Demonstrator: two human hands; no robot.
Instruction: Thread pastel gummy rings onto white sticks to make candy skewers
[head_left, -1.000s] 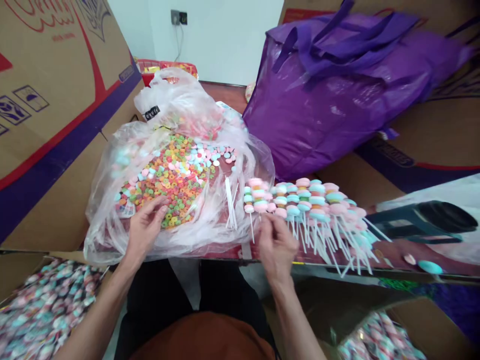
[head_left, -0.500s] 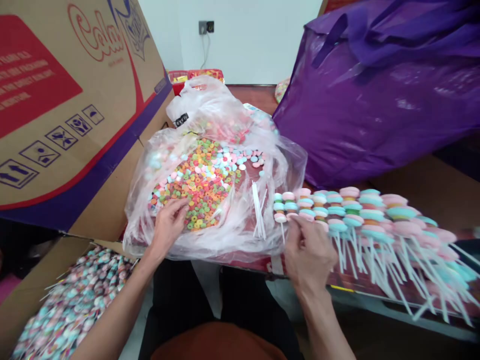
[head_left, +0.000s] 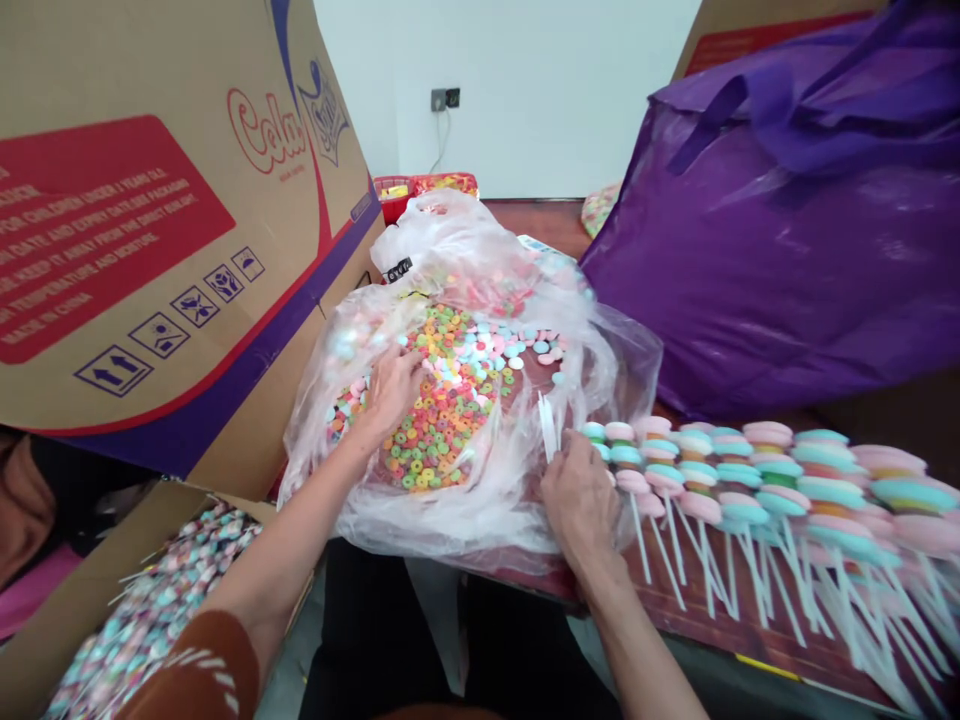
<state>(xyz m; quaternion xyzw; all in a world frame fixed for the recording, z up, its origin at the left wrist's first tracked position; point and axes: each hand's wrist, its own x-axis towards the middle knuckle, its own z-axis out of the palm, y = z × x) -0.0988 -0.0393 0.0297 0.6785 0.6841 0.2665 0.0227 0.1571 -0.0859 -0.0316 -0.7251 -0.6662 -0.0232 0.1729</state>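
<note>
Several white sticks (head_left: 547,420) at right fingers (head_left: 568,455) — ring candies (head_left: 435,435) by left fingers (head_left: 409,364) — can't tell either's grip

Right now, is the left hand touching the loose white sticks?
Apart. The head view shows candy rings and crumpled plastic in the gap between the left hand and the loose white sticks.

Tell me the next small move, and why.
Probably draw one bare stick out with the right hand: its fingertips are at the bare sticks, while the left hand is at the loose candy, which could be threaded next.
</note>
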